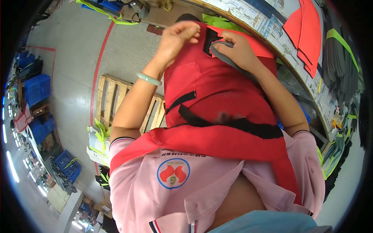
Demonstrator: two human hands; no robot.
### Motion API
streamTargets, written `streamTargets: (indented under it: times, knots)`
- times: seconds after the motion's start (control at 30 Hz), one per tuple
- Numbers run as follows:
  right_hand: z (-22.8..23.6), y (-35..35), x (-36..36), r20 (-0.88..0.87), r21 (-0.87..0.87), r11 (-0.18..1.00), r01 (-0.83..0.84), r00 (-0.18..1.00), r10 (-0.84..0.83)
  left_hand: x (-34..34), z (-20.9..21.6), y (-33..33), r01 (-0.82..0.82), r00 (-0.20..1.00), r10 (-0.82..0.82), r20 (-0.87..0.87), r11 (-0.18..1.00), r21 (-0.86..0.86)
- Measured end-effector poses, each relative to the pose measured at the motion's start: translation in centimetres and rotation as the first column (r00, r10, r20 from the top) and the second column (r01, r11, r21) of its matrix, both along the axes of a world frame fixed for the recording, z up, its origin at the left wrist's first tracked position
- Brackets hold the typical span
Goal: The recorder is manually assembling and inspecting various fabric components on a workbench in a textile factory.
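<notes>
My right hand (pixel 241 51) pinches a dark grey strip of material (pixel 227 59) between thumb and fingers, over my lap. The strip runs back under my wrist. Left of it, my left hand (pixel 177 39) hangs raised with its fingers curled together; whatever is in them, if anything, is too small to make out. Between the two hands a black patch of material (pixel 209 43) lies on my red apron (pixel 217 77). A brighter coral-red cloth piece (pixel 256 45) spreads across my knees behind the right hand.
A worktable (pixel 256 24) runs along the far right side, bearing coral-red cut pieces (pixel 305 37) and a stack of dark grey strips (pixel 339 62) tied with a lime band. A wooden pallet (pixel 110 93) lies on the floor at left. Blue crates (pixel 37 88) stand farther left.
</notes>
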State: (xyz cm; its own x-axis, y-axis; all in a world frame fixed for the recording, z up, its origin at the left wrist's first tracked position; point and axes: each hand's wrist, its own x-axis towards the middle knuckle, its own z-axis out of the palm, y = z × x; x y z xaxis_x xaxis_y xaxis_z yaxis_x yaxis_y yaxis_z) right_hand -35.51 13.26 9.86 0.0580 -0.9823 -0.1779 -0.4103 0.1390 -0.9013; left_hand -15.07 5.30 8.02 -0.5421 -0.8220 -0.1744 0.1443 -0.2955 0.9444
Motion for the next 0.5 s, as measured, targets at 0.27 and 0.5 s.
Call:
streamTargets:
  times: [0.27, 0.5]
  knots:
    - [-0.1, 1.5, -0.7, -0.084, -0.037, 0.999, -0.024, 0.996, 0.021, -1.8, -1.9, 2.1, 0.22, 0.972, -0.231, 0.035, 0.956, 0.196]
    - [-6.0, -1.2, -0.6, -0.447, -0.166, 0.983, 0.074, 0.883, -0.142, -4.4, -4.4, 2.4, 0.184, 0.97, -0.164, 0.179, 0.978, -0.102]
